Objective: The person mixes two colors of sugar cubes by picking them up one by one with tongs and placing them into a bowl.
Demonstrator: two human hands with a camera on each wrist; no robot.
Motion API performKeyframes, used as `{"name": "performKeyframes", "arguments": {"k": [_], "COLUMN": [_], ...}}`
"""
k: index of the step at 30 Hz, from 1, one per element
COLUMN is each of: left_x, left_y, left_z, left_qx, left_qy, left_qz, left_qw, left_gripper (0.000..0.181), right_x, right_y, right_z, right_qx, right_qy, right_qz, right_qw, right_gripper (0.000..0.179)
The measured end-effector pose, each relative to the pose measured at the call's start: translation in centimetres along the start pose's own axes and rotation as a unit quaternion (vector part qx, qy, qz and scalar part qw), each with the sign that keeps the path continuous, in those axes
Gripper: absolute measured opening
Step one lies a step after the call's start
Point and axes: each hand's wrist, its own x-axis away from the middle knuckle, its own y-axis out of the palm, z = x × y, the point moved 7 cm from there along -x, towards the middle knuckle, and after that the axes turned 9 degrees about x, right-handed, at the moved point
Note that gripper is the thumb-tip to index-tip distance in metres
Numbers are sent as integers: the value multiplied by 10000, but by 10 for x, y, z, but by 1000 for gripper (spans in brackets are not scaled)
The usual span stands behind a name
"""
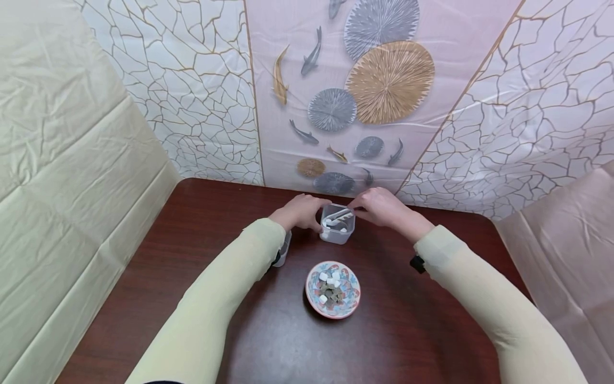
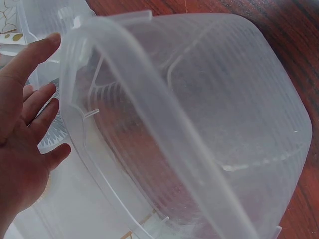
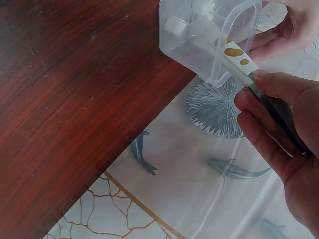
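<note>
A clear plastic container (image 1: 338,236) with white cubes (image 3: 175,26) in it stands near the table's back edge. My left hand (image 1: 301,211) grips its left side, thumb at the near corner and fingers at the far one. From the right, my right hand (image 1: 381,207) holds tongs (image 3: 234,55) with white, gold-spotted arms and a metal handle end. Their tips reach down into the container among the cubes. Closer to me is a patterned plate (image 1: 313,306) bearing white cubes (image 1: 323,277) and brown pieces (image 1: 337,296).
A second clear container (image 2: 239,94) stands under my left wrist, mostly hidden by the sleeve in the head view. Behind the dark red wooden table (image 1: 384,330) hangs a patterned cloth (image 1: 297,154); pale cloth (image 1: 91,186) drapes the left side.
</note>
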Motion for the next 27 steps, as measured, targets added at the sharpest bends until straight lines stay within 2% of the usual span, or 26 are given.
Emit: {"name": "performKeyframes", "arguments": {"k": [13, 22, 27], "left_x": [-1, 1, 1], "left_y": [0, -1, -1], "left_z": [0, 0, 1], "left_qx": [-22, 5, -12], "left_qy": [40, 23, 3], "left_qz": [55, 59, 36], "left_qw": [10000, 10000, 10000], "left_gripper": [83, 82, 82], "right_x": [19, 50, 69], "right_y": [-24, -54, -71], "right_z": [4, 3, -1], "right_qx": [-376, -709, -954], "right_qy": [363, 540, 620], "right_qz": [404, 989, 1164], "right_qw": [9978, 9911, 9867], "right_gripper": [17, 18, 20]}}
